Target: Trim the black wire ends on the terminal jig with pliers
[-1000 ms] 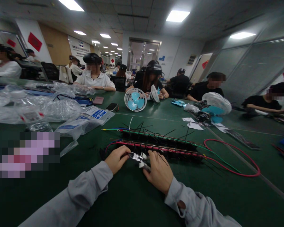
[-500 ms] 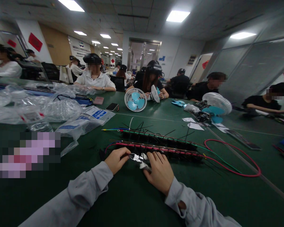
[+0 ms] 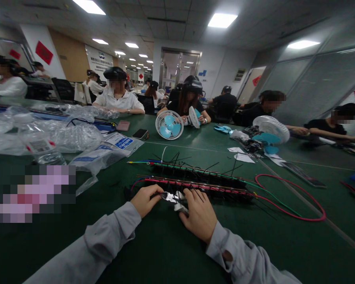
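Observation:
My right hand is wrapped around the white handles of a pair of pliers, whose bright metal head points left. My left hand is closed in a pinch right at the tip of the pliers; whatever lies between the thumb and fingers is too small to make out. Just beyond both hands lies a long wire harness with red wires and several black cable ties. Behind it, roughly parallel, rests a second harness with green wires and black tie ends sticking up.
A red cable loop extends to the right. Plastic bags and a clear bottle lie at left. Across the green table stand a phone, a blue-bladed fan and a partly dismantled fan. Several people sit around.
My hands and the pliers stay almost exactly in place. At the far right, a co-worker's forearm and hand now reach out over the table.

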`<state>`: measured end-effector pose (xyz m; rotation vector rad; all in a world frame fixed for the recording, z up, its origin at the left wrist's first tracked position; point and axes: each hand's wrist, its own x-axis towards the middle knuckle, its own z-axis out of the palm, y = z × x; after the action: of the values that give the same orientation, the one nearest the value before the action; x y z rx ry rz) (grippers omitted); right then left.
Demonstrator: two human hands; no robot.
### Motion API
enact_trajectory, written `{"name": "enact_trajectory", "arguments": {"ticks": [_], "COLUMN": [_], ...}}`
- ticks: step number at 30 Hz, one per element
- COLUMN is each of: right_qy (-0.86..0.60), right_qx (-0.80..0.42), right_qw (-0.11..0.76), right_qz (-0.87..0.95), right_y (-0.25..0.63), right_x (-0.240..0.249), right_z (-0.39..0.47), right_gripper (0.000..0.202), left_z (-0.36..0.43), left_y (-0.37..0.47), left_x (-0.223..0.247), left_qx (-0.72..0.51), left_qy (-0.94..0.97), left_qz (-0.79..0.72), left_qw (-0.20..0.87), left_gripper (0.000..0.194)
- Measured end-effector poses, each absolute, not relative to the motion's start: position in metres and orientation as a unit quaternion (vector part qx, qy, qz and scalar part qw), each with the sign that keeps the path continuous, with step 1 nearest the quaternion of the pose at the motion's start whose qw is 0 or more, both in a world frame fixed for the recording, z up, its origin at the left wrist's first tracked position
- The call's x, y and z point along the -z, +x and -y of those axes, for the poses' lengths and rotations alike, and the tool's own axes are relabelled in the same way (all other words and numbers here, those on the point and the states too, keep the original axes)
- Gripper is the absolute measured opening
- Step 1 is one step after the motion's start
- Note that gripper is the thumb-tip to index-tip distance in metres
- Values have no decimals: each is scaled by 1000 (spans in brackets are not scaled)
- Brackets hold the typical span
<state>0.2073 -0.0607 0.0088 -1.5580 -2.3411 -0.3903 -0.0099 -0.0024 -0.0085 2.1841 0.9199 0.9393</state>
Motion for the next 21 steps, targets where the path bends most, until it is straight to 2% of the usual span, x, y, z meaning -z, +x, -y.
{"name": "enact_trajectory", "arguments": {"ticks": [9,21], "right_qy": [-555,-551], "right_qx": [113,109], "right_qw": [139,149], "right_qz": [812,814], "right_y": [206,206], "right_x": [-12,-12], "right_z": [61,61], "right_gripper": [40,52], "left_z": [3,5], "left_y": [-9,-9], "left_x": [8,3], "left_qx": [-350,-339], "left_qy": [822,829], "left_qz": [-347,-346], "left_qw": [286,280], "left_gripper": [13,13]}}
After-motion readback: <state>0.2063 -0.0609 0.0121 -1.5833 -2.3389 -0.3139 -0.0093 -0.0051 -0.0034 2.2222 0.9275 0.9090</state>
